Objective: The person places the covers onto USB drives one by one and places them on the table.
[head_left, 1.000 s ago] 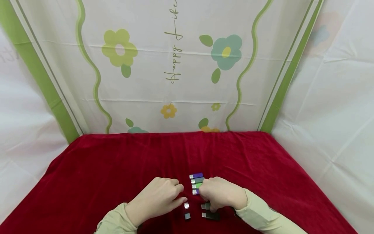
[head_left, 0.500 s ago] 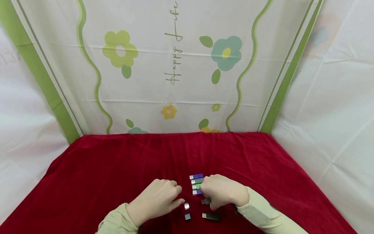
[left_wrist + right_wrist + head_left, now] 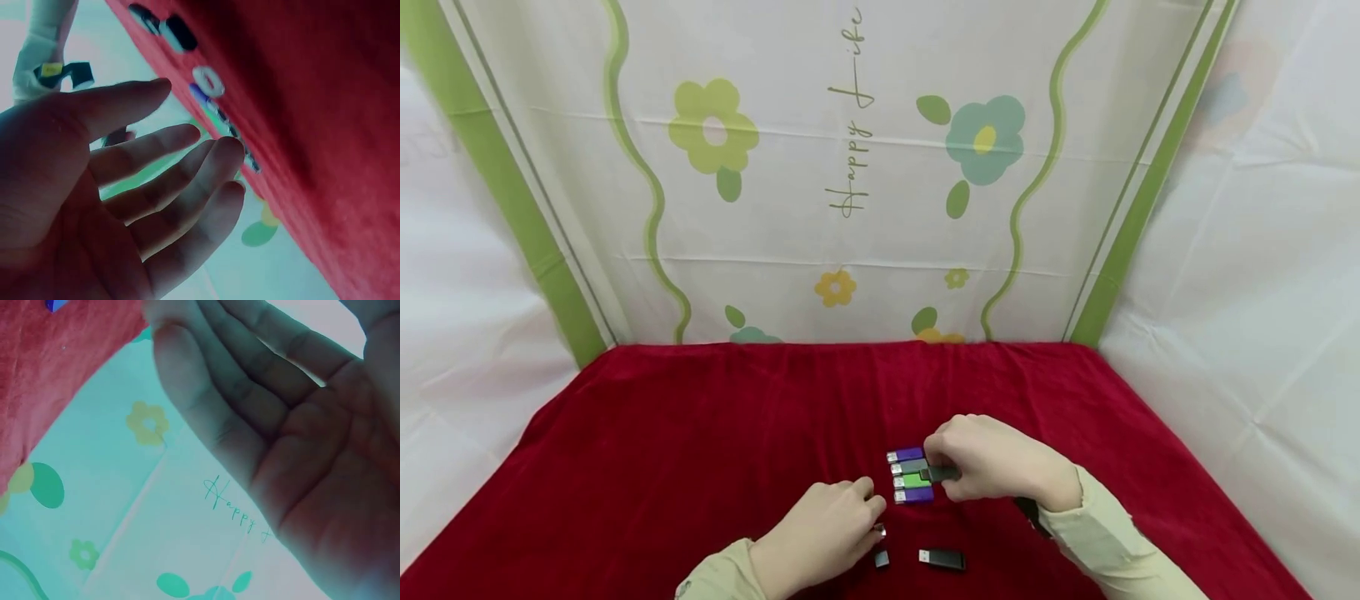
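My right hand (image 3: 1000, 460) pinches a dark grey USB stick (image 3: 942, 474), its plug end pointing left, over the right part of a row of USB sticks. That row has a purple stick (image 3: 908, 454) at the back, then a grey one (image 3: 908, 467), a green one (image 3: 916, 482) and a purple-blue one (image 3: 917, 496) in front. My left hand (image 3: 823, 532) has loosely bent fingers holding nothing, as the left wrist view shows. Beside its fingertips lies a small silver cap (image 3: 882, 530), partly hidden in the head view. It shows as a pale ring (image 3: 208, 82) in the left wrist view.
A small dark cap (image 3: 882, 559) lies in front of the silver one. Right of it is a black USB stick (image 3: 942, 559), plug to the left. A red velvet cloth (image 3: 662, 442) covers the table. Behind hangs a white flowered curtain (image 3: 775, 217).
My right hand has picked up the dark grey USB stick from the cloth and carried it away from me, over the row. My left hand has shifted slightly right and nearer, toward the silver cap.
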The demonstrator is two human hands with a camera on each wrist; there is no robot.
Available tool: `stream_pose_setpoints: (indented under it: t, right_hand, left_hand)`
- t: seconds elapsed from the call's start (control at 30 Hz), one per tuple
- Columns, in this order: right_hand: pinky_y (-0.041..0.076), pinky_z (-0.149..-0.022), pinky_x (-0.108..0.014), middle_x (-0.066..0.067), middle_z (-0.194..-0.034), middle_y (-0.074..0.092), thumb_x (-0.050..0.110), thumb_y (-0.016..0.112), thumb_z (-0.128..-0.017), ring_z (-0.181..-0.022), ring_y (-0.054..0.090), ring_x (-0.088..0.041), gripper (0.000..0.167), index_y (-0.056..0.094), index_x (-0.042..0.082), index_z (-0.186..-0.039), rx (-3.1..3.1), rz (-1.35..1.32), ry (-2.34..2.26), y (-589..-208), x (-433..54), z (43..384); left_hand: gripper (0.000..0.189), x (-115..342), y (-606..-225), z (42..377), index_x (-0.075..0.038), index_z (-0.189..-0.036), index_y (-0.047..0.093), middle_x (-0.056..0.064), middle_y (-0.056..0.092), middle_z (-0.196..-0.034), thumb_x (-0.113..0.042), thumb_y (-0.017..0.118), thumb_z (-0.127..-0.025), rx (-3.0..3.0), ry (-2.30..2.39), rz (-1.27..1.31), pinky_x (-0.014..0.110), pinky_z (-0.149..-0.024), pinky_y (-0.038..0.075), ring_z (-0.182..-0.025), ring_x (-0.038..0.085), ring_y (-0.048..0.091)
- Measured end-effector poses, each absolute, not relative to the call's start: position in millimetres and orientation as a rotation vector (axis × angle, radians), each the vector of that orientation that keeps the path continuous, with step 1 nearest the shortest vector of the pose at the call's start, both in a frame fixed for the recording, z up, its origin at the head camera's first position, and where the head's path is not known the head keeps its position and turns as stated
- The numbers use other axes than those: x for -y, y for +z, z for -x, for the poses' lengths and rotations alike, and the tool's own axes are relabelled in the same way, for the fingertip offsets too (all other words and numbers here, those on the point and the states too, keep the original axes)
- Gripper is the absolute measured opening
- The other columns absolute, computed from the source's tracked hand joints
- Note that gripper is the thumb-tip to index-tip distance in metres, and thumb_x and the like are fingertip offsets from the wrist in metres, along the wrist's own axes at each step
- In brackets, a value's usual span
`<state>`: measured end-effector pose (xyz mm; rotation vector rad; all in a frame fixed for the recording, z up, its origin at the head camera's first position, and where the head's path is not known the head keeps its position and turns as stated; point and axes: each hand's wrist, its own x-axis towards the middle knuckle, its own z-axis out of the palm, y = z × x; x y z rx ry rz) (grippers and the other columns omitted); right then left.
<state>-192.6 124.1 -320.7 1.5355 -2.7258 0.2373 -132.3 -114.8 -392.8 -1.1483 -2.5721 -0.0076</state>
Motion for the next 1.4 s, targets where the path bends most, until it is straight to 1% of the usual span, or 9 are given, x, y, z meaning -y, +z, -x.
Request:
stream_pose_setpoints:
  t: [0.13,0.37,0.67,0.93,1.2,1.3,1.4]
  right_hand:
    - [0.036,-0.05,-0.017,0.017,-0.064,0.043,0.007,0.076,-0.07,-0.057,0.039,-0.002,0.023,0.057,0.019,-0.072,2.687,-1.541,0.239,-321.6,-125.0,193.5]
    - [0.037,-0.051,-0.018,0.017,-0.066,0.044,0.007,0.077,-0.071,-0.058,0.04,-0.003,0.023,0.057,0.02,-0.073,2.67,-1.524,0.222,-321.2,-126.7,195.3]
    - [0.038,-0.051,-0.019,0.016,-0.068,0.046,0.008,0.076,-0.072,-0.058,0.041,-0.003,0.02,0.058,0.019,-0.074,2.669,-1.521,0.231,-322.6,-127.8,196.9]
    - [0.039,-0.052,-0.019,0.015,-0.069,0.047,0.008,0.076,-0.074,-0.059,0.042,-0.003,0.02,0.059,0.018,-0.076,2.672,-1.515,0.24,-322.1,-128.5,195.7]
    - [0.039,-0.052,-0.02,0.014,-0.068,0.047,0.007,0.075,-0.075,-0.059,0.042,-0.004,0.017,0.061,0.016,-0.075,2.675,-1.51,0.242,-321.5,-128.1,193.9]
    - [0.039,-0.052,-0.02,0.014,-0.068,0.048,0.007,0.075,-0.074,-0.06,0.042,-0.004,0.017,0.061,0.016,-0.075,2.676,-1.511,0.236,-321.8,-128.6,194.2]
    - [0.039,-0.052,-0.02,0.013,-0.068,0.049,0.008,0.074,-0.074,-0.06,0.042,-0.004,0.017,0.06,0.017,-0.075,2.674,-1.512,0.226,-322.5,-129.1,194.7]
  left_hand:
    - [0.019,111.0,-400.0,130.7,-0.018,-0.076,0.065,-0.006,0.045,-0.069,-0.027,0.082,-0.08,2.526,0.037,1.136,0.022,-0.041,0.037,-0.051,0.008,0.044]
    - [0.015,107.6,-406.9,129.4,-0.018,-0.076,0.067,-0.005,0.045,-0.068,-0.024,0.079,-0.084,2.557,0.063,1.135,0.023,-0.04,0.037,-0.051,0.01,0.043]
    - [0.019,108.0,-410.4,130.3,-0.02,-0.068,0.068,-0.006,0.046,-0.066,-0.028,0.084,-0.077,2.521,0.091,1.145,0.024,-0.041,0.039,-0.051,0.01,0.045]
    - [0.021,106.8,-410.6,131.5,-0.021,-0.071,0.067,-0.008,0.046,-0.069,-0.034,0.083,-0.079,2.613,0.065,1.13,0.023,-0.043,0.04,-0.054,0.008,0.044]
    - [0.013,107.9,-409.5,130.6,-0.026,-0.07,0.073,-0.009,0.046,-0.063,-0.024,0.083,-0.077,2.569,0.072,1.161,0.02,-0.042,0.036,-0.051,0.007,0.041]
    - [0.014,108.1,-409.0,130.6,-0.025,-0.069,0.072,-0.009,0.046,-0.062,-0.022,0.083,-0.078,2.576,0.065,1.173,0.021,-0.041,0.036,-0.05,0.006,0.041]
    - [0.019,108.2,-408.8,130.4,-0.022,-0.066,0.068,-0.008,0.044,-0.062,-0.019,0.082,-0.079,2.556,0.067,1.19,0.021,-0.04,0.035,-0.048,0.006,0.04]
